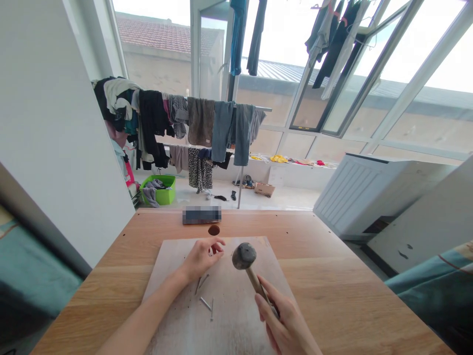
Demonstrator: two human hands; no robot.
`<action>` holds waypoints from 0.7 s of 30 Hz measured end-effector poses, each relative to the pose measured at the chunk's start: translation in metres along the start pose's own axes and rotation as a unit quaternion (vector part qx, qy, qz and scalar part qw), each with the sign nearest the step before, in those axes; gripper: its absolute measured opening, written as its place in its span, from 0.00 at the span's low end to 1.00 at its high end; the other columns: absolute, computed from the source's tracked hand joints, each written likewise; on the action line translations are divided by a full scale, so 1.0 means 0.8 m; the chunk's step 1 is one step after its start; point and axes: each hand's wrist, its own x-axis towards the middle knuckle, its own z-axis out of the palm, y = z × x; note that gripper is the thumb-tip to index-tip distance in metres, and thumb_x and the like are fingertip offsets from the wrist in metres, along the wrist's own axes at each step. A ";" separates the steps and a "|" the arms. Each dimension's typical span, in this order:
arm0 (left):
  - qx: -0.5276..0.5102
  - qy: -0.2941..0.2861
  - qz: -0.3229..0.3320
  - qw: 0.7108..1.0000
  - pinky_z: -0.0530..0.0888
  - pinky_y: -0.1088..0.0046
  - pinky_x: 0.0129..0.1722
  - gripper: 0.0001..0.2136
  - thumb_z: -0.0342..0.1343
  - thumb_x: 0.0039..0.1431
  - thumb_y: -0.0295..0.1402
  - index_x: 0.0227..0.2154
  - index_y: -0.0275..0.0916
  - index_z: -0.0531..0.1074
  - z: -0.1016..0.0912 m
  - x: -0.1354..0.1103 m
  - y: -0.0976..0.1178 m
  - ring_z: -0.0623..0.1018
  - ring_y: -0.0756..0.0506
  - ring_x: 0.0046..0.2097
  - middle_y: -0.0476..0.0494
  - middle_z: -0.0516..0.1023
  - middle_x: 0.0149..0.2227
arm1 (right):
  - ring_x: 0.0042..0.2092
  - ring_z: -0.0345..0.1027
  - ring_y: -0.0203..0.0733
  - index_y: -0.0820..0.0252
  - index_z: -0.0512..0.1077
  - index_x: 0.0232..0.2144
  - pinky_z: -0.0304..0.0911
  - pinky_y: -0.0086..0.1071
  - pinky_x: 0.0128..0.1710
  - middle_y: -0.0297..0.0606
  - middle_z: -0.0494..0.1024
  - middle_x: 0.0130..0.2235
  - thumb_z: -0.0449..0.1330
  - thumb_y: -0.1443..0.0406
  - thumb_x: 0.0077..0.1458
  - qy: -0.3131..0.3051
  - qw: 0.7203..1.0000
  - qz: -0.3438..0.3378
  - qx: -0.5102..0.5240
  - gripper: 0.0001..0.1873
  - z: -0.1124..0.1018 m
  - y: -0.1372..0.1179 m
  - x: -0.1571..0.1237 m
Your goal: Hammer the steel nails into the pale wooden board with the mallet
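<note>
My right hand (283, 315) is closed round the wooden handle of a mallet (244, 256). The dark, rounded head points up and away from me, over the board. Left of it, my left hand (202, 257) is at the far part of the pale wooden board (244, 315), its fingers curled in and the fingertips close together. Whatever they may pinch is too small or hidden to make out. Several loose metal nails (206, 303) lie on the board below my left hand, some near its wrist. Small dark holes or marks dot the board's surface.
The board lies on a wooden table (340, 286) with a round hole (214, 230) near its far edge. A dark box-like object (201, 215), partly blurred, sits there. Beyond stand a laundry rack (242, 182) with clothes and a green basket (168, 196). White furniture (354, 192) stands right.
</note>
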 end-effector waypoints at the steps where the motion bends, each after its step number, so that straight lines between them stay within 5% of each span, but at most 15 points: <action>1: -0.002 -0.002 -0.005 1.000 0.69 0.74 0.34 0.09 0.57 0.56 0.29 0.40 0.40 0.76 -0.001 0.000 0.000 0.77 0.48 0.32 0.50 0.82 0.31 | 0.13 0.58 0.28 0.60 0.67 0.61 0.53 0.21 0.10 0.28 0.68 0.25 0.50 0.45 0.61 -0.004 1.000 0.005 0.003 0.35 0.001 -0.010 0.005; 7: -0.020 -0.006 -0.002 1.000 0.67 0.74 0.33 0.12 0.58 0.54 0.28 0.43 0.38 0.75 -0.001 0.001 -0.002 0.76 0.49 0.31 0.50 0.82 0.31 | 0.14 0.58 0.27 0.56 0.65 0.62 0.55 0.20 0.10 0.26 0.66 0.25 0.50 0.53 0.64 -0.019 1.000 -0.011 0.004 0.28 0.012 -0.051 0.031; 17: -0.017 0.006 0.041 0.999 0.67 0.78 0.30 0.07 0.55 0.50 0.20 0.29 0.38 0.71 0.001 0.001 -0.006 0.72 0.52 0.29 0.53 0.76 0.27 | 0.17 0.58 0.28 0.55 0.65 0.62 0.55 0.20 0.12 0.30 0.68 0.28 0.48 0.54 0.67 -0.048 0.997 -0.043 -0.050 0.26 0.023 -0.043 0.034; 21: -0.010 -0.019 0.036 0.999 0.68 0.78 0.30 0.10 0.53 0.50 0.20 0.35 0.38 0.72 -0.001 0.003 0.001 0.72 0.51 0.29 0.52 0.74 0.28 | 0.17 0.59 0.29 0.55 0.64 0.63 0.54 0.19 0.11 0.31 0.69 0.29 0.48 0.54 0.67 -0.050 0.997 -0.031 -0.050 0.27 0.024 -0.042 0.032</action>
